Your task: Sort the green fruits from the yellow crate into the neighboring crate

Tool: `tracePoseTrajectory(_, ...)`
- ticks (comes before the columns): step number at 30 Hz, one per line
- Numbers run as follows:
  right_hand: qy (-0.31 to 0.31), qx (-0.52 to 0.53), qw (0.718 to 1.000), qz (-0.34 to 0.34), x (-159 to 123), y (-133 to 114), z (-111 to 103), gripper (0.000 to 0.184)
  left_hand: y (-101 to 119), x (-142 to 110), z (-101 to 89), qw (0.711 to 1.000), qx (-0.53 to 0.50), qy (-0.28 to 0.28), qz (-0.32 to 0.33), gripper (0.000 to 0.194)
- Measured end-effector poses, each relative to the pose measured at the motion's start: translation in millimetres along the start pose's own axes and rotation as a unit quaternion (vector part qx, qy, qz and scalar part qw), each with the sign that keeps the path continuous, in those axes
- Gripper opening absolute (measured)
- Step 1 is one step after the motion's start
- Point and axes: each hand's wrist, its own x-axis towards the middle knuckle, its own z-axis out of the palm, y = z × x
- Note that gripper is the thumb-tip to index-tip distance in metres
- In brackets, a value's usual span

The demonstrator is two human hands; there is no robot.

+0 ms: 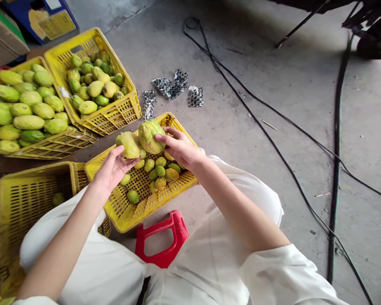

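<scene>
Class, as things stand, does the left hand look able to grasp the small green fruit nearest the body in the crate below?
Probably not yet: the left hand already holds a larger fruit. Otherwise, nothing seems to cover the small green fruit.

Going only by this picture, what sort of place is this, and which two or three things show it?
Probably a produce-sorting or storage area, perhaps in a workshop or warehouse: yellow crates hold green-yellow fruit, and black cables run over a grey, concrete-looking floor.

two hands [181, 148], two held fruits [151, 137], at least five crates [149, 206], one stool [178, 231]
</scene>
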Motion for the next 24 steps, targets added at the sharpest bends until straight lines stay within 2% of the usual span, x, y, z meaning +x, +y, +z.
tracePoseTrajectory(3, 0.008, -0.004, 1.0, 0.012, 1.0, 0.2, 2.1, 0.042, -0.4, 0.2, -0.8, 1.0, -0.002, 0.0, 0.015, 0.042)
tracePoseTrajectory(7, 0.029, -0.015, 0.998, 0.062, -1.5, -0.6, 5.2, 0.032, -0.1, 0.1, -0.1, 0.999, -0.015, -0.001, 0.034, 0.044)
tracePoseTrajectory(16, 0.039, -0.01, 0.998, 0.058, -5.2, -5.7, 6.6, 0.035, -0.6, 0.4, 3.4, 0.999, -0.022, 0.019, 0.042, 0.045)
tracePoseTrajectory(21, 0.01, 0.0, 0.999, 0.032, -3.3, -5.6, 1.2, 0.046, -3.6, -1.5, 3.3, 0.998, -0.02, 0.055, 0.011, 0.039)
tracePoseTrajectory(24, 0.025, -0.005, 0.999, 0.02, -2.4, -3.2, -1.6, 0.053, -3.2, -2.5, 2.3, 0.999, -0.015, 0.044, 0.009, 0.041)
